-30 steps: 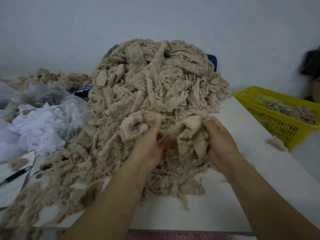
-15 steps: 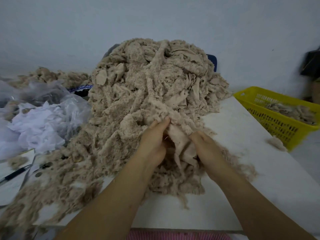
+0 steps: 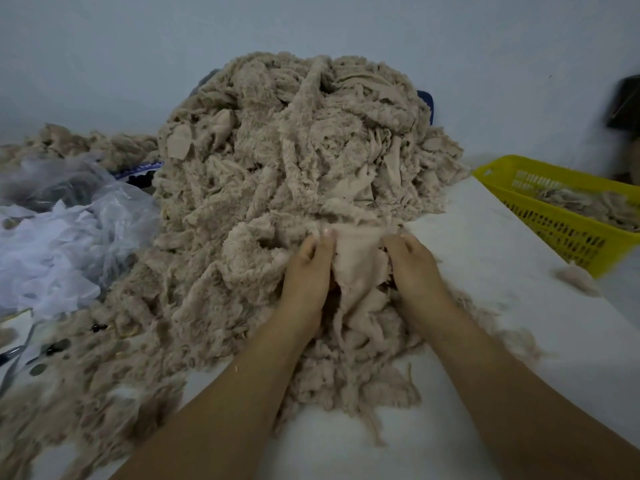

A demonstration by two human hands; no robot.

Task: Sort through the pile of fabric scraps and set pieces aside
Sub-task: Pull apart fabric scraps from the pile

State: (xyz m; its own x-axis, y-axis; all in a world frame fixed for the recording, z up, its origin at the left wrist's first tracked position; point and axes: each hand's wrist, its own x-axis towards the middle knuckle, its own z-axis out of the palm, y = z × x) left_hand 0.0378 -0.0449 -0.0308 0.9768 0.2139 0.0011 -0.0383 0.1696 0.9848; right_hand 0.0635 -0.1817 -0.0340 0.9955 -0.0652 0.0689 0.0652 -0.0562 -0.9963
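Observation:
A tall pile of beige fuzzy fabric scraps [image 3: 298,161] covers the middle of the white table [image 3: 519,323]. At its near foot lies a smooth beige scrap [image 3: 356,265], stretched between both hands. My left hand [image 3: 306,271] pinches the scrap's left edge with thumb and fingers. My right hand [image 3: 414,266] grips its right edge, fingers curled into the cloth. Loose strips trail down from the scrap toward the table's near edge.
A yellow plastic basket [image 3: 561,230] with several beige scraps stands at the right. A small fluff tuft [image 3: 575,277] lies beside it. White and clear plastic bags [image 3: 62,244] sit at the left, with more beige scraps [image 3: 86,143] behind them.
Both hands have drawn one smooth scrap out of the pile's foot and spread it flat between them. The right hand moved inward from the pile's right side.

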